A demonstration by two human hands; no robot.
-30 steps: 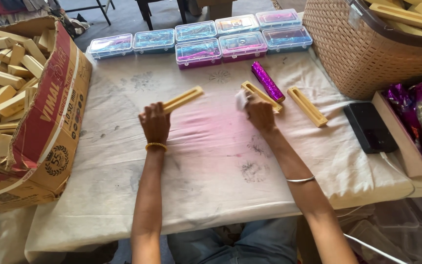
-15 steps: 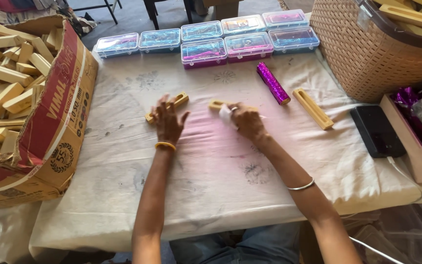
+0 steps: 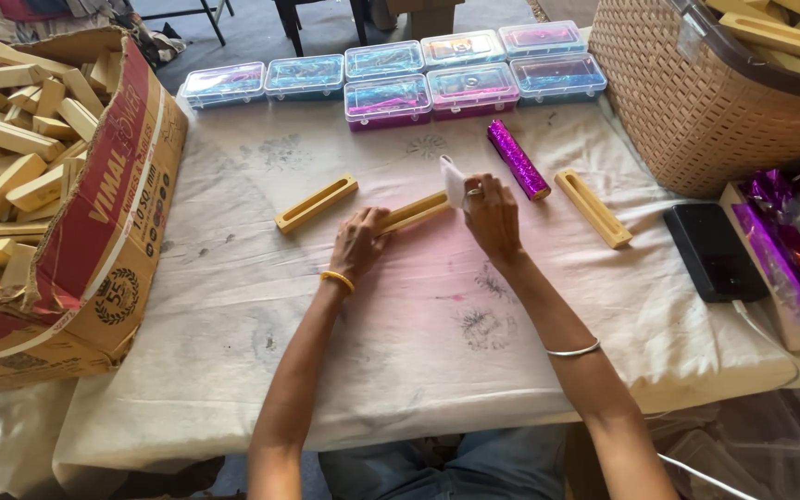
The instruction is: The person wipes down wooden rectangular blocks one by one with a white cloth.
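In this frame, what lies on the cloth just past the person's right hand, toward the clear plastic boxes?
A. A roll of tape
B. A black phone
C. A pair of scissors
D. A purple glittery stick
D: a purple glittery stick lies slantwise on the cloth just beyond the right hand, between it and the clear plastic boxes.

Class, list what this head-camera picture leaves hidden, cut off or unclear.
- Head view: the middle of the wooden strip is covered by the left hand and the white cloth in the right hand.
- Wicker basket: cut off by the top edge.
- Clear plastic boxes: contents blurred by lids.
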